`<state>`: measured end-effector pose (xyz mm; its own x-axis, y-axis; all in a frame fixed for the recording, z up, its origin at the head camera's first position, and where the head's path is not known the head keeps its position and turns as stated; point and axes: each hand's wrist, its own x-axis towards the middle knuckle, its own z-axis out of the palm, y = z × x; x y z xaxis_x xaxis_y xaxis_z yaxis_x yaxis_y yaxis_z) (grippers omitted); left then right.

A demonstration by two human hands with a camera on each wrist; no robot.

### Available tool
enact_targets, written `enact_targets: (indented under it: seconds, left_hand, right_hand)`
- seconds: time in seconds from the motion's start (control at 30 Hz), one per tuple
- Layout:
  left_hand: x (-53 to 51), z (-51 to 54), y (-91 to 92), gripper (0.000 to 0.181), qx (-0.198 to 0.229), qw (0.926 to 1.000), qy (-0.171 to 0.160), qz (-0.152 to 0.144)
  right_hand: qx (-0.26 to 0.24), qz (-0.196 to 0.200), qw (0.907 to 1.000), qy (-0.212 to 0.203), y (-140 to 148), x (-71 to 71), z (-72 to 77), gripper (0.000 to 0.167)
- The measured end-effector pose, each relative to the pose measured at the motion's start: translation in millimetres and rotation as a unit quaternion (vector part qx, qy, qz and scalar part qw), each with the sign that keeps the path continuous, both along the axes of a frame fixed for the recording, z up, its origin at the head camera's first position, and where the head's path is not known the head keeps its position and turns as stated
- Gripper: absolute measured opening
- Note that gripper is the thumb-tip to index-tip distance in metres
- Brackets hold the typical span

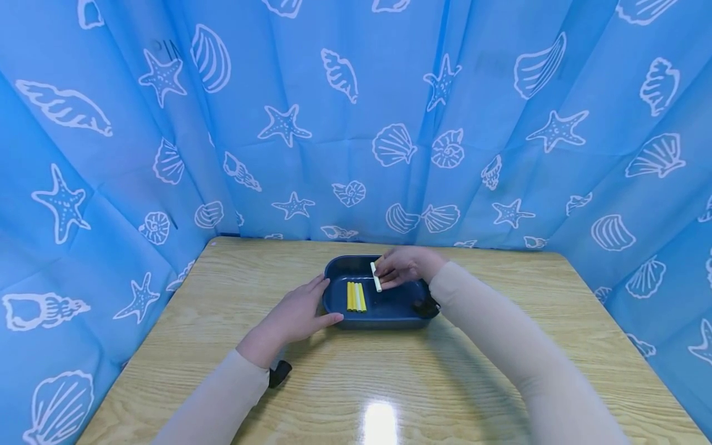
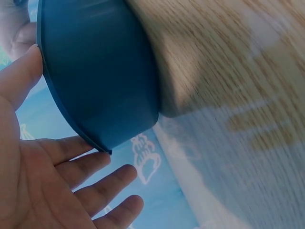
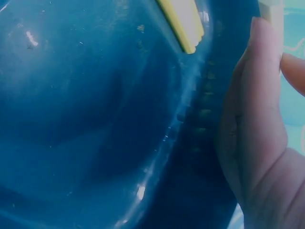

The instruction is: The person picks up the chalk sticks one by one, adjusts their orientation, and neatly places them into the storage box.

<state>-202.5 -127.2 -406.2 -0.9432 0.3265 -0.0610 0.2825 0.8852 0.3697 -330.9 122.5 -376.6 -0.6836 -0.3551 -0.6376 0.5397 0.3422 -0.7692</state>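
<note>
A dark blue rectangular basin [image 1: 389,322] stands on the table, its outer wall [image 2: 100,71] filling much of the left wrist view. My left hand [image 1: 297,312] rests at its left end, thumb and fingertips touching the rim, the other fingers spread. Inside, at the left, several yellow and whitish sticks [image 1: 356,297] lie side by side; their ends [image 3: 183,28] show in the right wrist view. Over the basin, right of that row, my right hand [image 1: 403,266] pinches one pale stick [image 1: 376,278] between thumb and fingers. In the right wrist view the hand [image 3: 262,124] partly hides it.
The wooden table [image 1: 334,383] extends around the basin, with a bright light reflection near the front. A blue curtain [image 1: 356,123] with white shells and starfish hangs behind and at both sides. A black strap piece [image 1: 280,374] is at the left wrist.
</note>
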Motion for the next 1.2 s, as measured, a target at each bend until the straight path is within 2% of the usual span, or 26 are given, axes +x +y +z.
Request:
enact_targets:
  seconds: [0.17, 0.4, 0.63, 0.9, 1.2]
  left_hand:
    - [-0.7, -0.8, 0.0, 0.091, 0.001, 1.0, 0.001, -0.002]
    - [-0.5, 1.1, 0.7, 0.09, 0.009, 1.0, 0.002, -0.004]
    - [0.5, 2.0, 0.5, 0.09, 0.009, 1.0, 0.0, -0.001]
    - [1.3, 2.9, 1.0, 0.091, 0.008, 0.9999, -0.006, 0.001]
    - [0.3, 1.4, 0.6, 0.091, 0.006, 1.0, -0.004, 0.0]
  right_hand:
    - [0.014, -0.008, 0.9995, -0.026, -5, -2.7, -5.5, 0.019]
    - [0.061, -0.004, 0.9977, -0.028, -11, -2.5, -5.1, 0.03]
    - [0.103, 0.018, 0.9942, -0.025, -19, -1.9, -5.6, 0.018]
    - [0.143, 0.04, 0.9889, -0.01, -26, -2.0, -12.4, 0.02]
    - [0.147, 0.032, 0.9883, -0.022, -31, -1.3, -17.9, 0.018]
